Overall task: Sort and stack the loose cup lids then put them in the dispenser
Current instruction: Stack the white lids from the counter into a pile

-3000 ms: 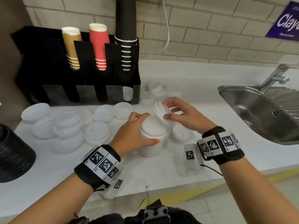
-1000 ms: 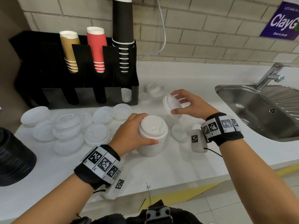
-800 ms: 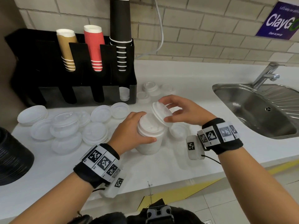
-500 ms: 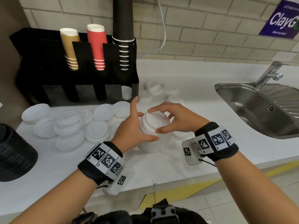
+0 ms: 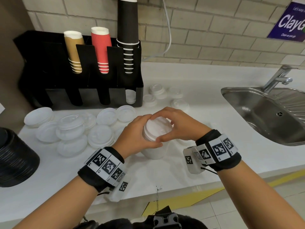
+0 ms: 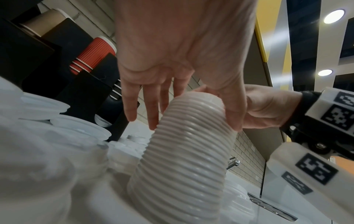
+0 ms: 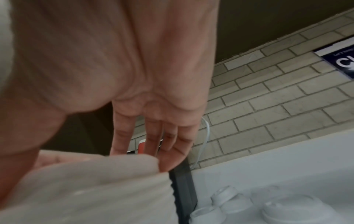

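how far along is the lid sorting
Early. One tall stack of white lids is built, and both the left hand and right hand grip its top. Only a few lids show in the dispenser. Many loose lids wait on the counter.

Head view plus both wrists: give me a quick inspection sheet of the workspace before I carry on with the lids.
Surface: white counter, loose lids scattered on it.
Job's things: tall lid stack standing on the counter; black dispenser at the wall, white lids in its rightmost lower slot.
Clutter: loose lids left of the stack, small lids behind it; black lid stack at the left edge.
Grippers: left hand grips the stack's side; right hand holds its top.
Cables: white cable on the brick wall.
Surroundings: steel sink with tap at right.
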A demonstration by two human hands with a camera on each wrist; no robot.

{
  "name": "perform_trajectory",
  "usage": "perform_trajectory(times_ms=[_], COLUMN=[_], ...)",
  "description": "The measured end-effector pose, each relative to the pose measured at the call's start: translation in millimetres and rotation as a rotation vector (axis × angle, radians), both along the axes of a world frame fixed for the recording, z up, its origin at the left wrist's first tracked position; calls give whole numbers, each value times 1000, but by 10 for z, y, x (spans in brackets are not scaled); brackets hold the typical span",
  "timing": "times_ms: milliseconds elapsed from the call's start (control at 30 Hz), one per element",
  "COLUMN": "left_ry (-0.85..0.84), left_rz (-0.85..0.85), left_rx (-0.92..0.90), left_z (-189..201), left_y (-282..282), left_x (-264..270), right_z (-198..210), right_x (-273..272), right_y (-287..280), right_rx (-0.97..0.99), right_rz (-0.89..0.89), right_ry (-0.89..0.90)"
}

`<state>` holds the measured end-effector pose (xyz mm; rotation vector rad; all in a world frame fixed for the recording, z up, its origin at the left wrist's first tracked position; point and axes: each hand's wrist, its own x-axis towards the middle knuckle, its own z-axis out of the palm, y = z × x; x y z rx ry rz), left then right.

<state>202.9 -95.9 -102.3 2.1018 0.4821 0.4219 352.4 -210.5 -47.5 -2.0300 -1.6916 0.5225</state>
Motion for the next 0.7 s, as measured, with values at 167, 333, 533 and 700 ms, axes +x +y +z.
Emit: perform_trajectory(times_ms=[167, 333, 533, 700], left_ry=[29, 91, 167, 175], left_rz=[20, -4, -10, -16], left_rx=[-3, 64, 107, 109], left_z=[20, 65, 97, 89], left_y=[40, 65, 119, 137], left_x=[57, 106, 147, 149], right_z=[63, -200, -536, -685], right_x=[483, 1250, 1612, 1722], right_y=[134, 565, 796, 885], right_rx=[69, -398, -623, -648], right_rz=[-231, -516, -564, -572], right_ry=[208, -170, -459, -509])
